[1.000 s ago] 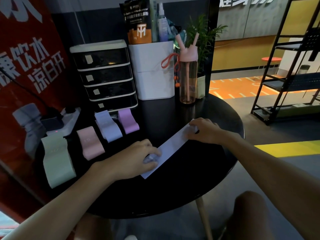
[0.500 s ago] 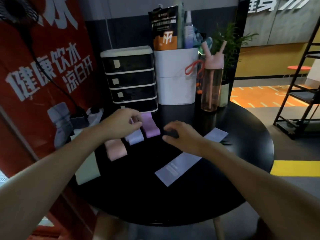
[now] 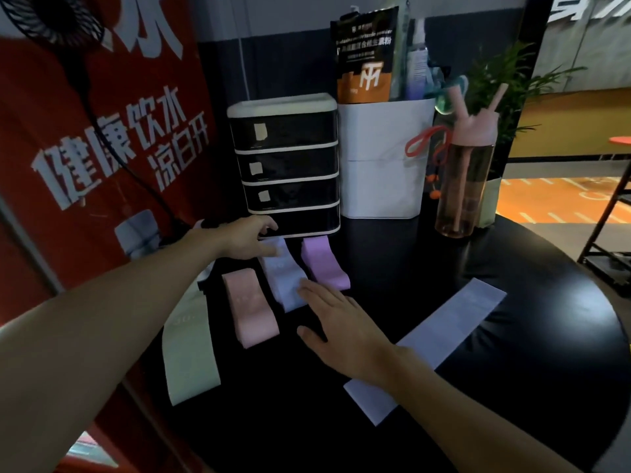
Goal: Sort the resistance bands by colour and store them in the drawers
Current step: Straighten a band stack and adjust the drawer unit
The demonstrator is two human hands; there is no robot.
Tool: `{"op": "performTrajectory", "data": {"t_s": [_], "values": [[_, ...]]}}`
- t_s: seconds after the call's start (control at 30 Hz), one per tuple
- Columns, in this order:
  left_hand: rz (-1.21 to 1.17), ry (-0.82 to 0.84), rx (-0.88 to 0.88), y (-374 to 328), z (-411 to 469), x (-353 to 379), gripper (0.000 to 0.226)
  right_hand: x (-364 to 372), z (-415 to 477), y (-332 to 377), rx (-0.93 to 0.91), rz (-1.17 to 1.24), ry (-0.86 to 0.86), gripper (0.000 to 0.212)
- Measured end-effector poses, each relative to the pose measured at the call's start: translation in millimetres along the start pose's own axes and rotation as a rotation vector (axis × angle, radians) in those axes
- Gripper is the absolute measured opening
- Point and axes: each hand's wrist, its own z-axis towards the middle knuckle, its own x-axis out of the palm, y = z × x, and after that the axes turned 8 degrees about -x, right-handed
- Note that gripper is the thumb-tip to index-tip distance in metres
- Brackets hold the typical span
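Observation:
Folded resistance bands lie in a row on the black round table [image 3: 512, 387]: pale green [image 3: 189, 353], pink [image 3: 251, 310], light blue [image 3: 285, 278] and purple [image 3: 324, 264]. A long, flat light blue band [image 3: 433, 339] lies to the right. A black four-drawer unit [image 3: 286, 165] stands behind them with all drawers closed. My left hand [image 3: 244, 238] pinches the far end of the folded light blue band, just in front of the bottom drawer [image 3: 304, 220]. My right hand [image 3: 338, 322] is flat with straight fingers, its fingertips on the near end of the same band.
A white bin [image 3: 382, 165] with a pouch and bottles stands right of the drawers. A pink water bottle [image 3: 466, 172] and a potted plant [image 3: 495, 97] are further right. A red banner [image 3: 85, 148] closes off the left side. A power strip sits behind my left arm.
Both hands left the long flat band and moved left to the folded light blue band. My left hand went on towards the bottom drawer, and my right hand flattened.

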Motion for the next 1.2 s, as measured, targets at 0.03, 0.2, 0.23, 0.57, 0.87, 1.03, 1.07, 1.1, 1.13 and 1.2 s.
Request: {"op": "performTrajectory", "data": {"t_s": [0.03,0.2,0.23,0.57,0.87,1.03,1.07,1.1,1.13,1.2], "values": [[-0.005,0.019,-0.001,1,5,2,0.076,1,-1,0,-0.006,-0.018,-0.001,0.063],[0.033,0.084,-0.029,5,21,7,0.067,3,-2,-1,-0.015,-0.039,-0.006,0.062],[0.031,0.084,-0.026,6,24,6,0.065,3,-1,-1,-0.014,-0.044,-0.006,0.063],[-0.008,0.174,-0.024,16,39,10,0.069,4,-2,-1,-0.024,-0.048,-0.027,0.062],[-0.245,0.202,-0.008,13,37,10,0.050,1,-2,1,-0.028,-0.068,-0.006,0.061],[-0.418,0.246,-0.030,10,32,11,0.059,1,-2,0,-0.017,-0.059,0.001,0.061],[-0.412,0.214,-0.035,10,31,12,0.064,1,-1,0,-0.015,-0.054,0.004,0.061],[-0.403,0.185,-0.042,9,29,13,0.066,0,-1,1,-0.014,-0.051,0.004,0.061],[-0.380,0.166,-0.052,9,29,13,0.060,0,-1,1,-0.014,-0.048,0.003,0.061],[-0.330,0.165,-0.073,8,27,12,0.033,0,-2,2,-0.012,-0.044,0.003,0.061]]}}
